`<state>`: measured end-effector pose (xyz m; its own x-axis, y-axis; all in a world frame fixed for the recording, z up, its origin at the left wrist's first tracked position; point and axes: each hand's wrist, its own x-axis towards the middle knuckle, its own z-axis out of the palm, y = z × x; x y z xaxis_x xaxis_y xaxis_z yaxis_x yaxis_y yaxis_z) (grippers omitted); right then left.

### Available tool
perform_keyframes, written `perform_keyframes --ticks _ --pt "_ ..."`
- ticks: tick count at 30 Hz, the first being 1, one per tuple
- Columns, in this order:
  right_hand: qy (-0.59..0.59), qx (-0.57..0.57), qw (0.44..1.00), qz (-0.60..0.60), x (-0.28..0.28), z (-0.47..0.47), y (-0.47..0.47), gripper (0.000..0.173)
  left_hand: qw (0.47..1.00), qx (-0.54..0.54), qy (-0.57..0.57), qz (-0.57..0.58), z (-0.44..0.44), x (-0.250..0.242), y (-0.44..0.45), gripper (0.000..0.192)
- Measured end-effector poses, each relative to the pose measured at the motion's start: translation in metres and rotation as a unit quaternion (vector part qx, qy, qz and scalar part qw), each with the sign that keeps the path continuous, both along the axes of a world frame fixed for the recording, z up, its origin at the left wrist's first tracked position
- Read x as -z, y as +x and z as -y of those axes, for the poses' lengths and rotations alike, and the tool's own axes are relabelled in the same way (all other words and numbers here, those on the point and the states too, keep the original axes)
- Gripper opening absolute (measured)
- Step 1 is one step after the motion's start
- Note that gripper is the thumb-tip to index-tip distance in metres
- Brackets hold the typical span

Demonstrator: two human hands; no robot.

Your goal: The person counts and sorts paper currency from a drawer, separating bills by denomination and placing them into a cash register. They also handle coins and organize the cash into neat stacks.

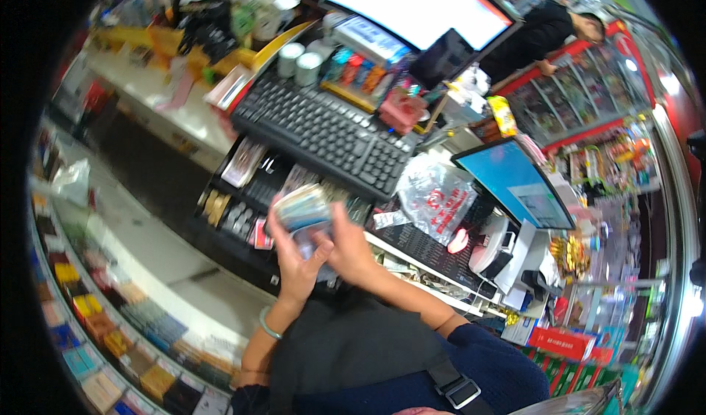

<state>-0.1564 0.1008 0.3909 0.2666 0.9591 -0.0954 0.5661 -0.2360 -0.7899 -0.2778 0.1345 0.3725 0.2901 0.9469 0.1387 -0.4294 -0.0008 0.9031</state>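
Note:
My left hand (292, 269), with a pale bangle at its wrist, holds a thick wad of banknotes (302, 205) over an open cash drawer. My right hand (353, 249) is at the wad's right side, its fingers blurred against some bluish notes bent down at the near edge. Beneath my hands, the black drawer has compartments holding a stack of notes (242, 164), silver coins (239, 218) and brass-coloured coins (215, 206). A black computer keyboard (325, 133) lies just beyond the drawer.
A large monitor (419, 6) stands at the back, a smaller screen (515, 183) at the right. A clear plastic bag (436, 194) and a lit mouse (458, 240) lie right of the keyboard. A person in black (529, 40) stands by a red-framed display cooler (584, 89). Packs line a glass case (116, 338).

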Motion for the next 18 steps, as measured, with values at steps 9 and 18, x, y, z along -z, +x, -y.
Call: perform_keyframes --ticks 9,18 --pt "0.135 -0.105 0.985 -0.005 -0.013 0.015 -0.007 0.041 0.94 -0.114 -0.277 0.161 -0.008 0.021 -0.005 0.041" --pt "-0.023 -0.174 0.926 -0.333 0.001 0.015 0.02 0.032 0.948 0.071 -0.184 0.248 -0.006 0.007 -0.027 0.066"
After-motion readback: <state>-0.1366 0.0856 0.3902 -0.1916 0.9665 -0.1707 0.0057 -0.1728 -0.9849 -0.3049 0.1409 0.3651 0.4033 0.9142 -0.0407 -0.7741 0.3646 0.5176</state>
